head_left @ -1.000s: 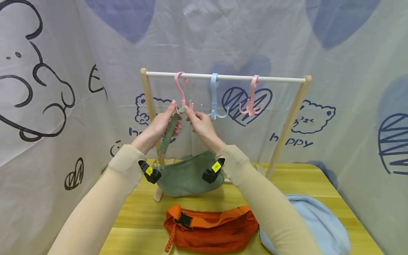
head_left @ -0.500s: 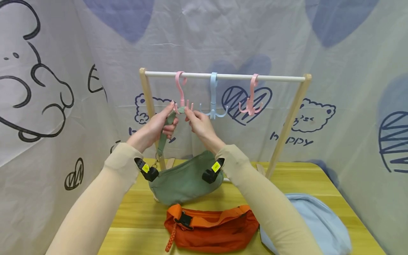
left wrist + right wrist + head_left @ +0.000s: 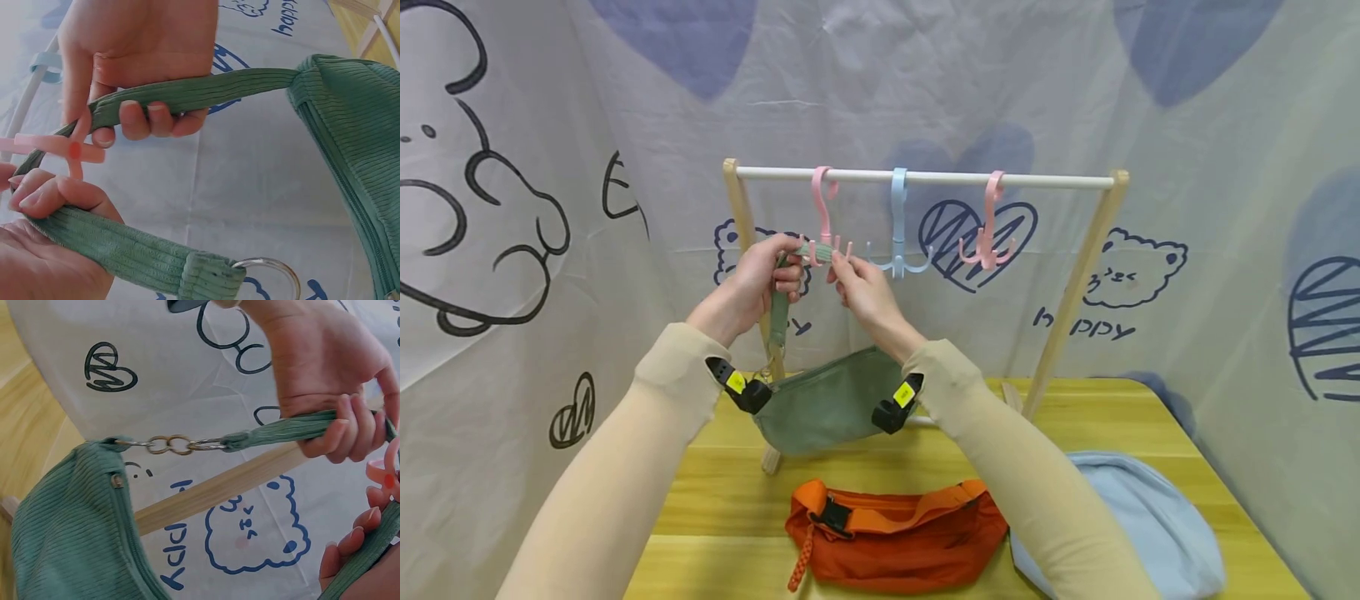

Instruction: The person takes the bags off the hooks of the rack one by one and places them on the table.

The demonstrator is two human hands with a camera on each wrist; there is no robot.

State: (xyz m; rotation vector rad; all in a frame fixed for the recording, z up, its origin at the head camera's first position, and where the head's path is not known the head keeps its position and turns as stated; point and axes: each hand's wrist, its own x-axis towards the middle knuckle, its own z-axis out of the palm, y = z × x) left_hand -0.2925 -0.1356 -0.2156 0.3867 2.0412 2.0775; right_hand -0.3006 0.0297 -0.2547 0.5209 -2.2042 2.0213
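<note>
A green corduroy waist bag (image 3: 827, 404) hangs below my hands, in front of the rack's left side. Its strap (image 3: 144, 244) runs up to the left pink multi-prong hook (image 3: 822, 208) and lies across its prongs. My left hand (image 3: 748, 283) has its fingers curled round the strap, left of the hook, on the side with the metal rings (image 3: 169, 444). Just right of the prongs, my right hand (image 3: 867, 292) pinches the strap between thumb and fingers. In the head view, my right wrist and its camera cover the bag's right end.
A white rail (image 3: 1037, 181) on wooden posts also carries a blue hook (image 3: 898, 217) and a second pink hook (image 3: 988, 225). An orange waist bag (image 3: 902, 550) and a light blue bag (image 3: 1150, 525) lie on the wooden table (image 3: 700, 517). Printed cloth hangs behind.
My left hand has moved left and curled further round the strap, drawing it out sideways across the hook. The green bag sways below; my right hand stays near the hook.
</note>
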